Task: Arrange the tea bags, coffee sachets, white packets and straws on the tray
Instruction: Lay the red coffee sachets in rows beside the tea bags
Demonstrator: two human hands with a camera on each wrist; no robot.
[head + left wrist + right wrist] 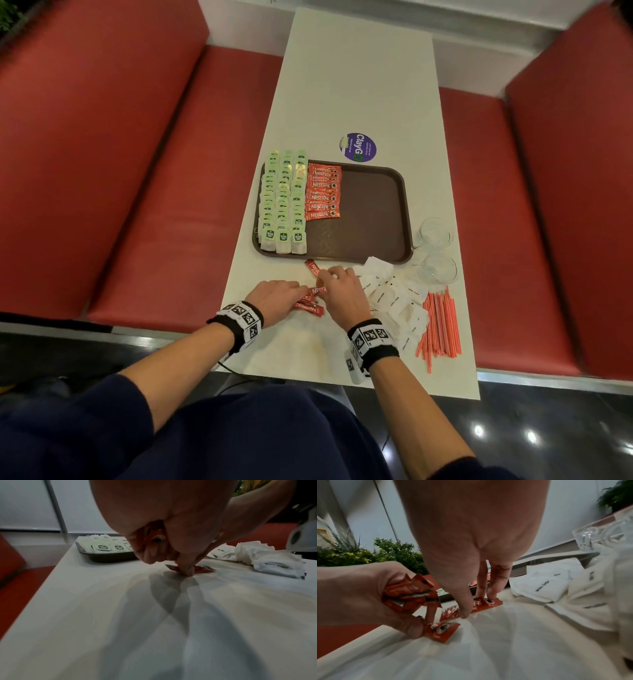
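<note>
A brown tray carries three columns of green tea bags on its left side. Beside them lies a stack of red coffee sachets. Near the table's front, my left hand grips a bunch of coffee sachets, and one of its fingers presses another sachet onto the table. My right hand pinches a flat sachet between thumb and fingers. One more sachet lies just before the tray. White packets and orange straws lie to the right.
Two clear glasses stand right of the tray, close to the packets. A purple round sticker sits beyond the tray. Red bench seats flank the narrow white table. The tray's right half is bare.
</note>
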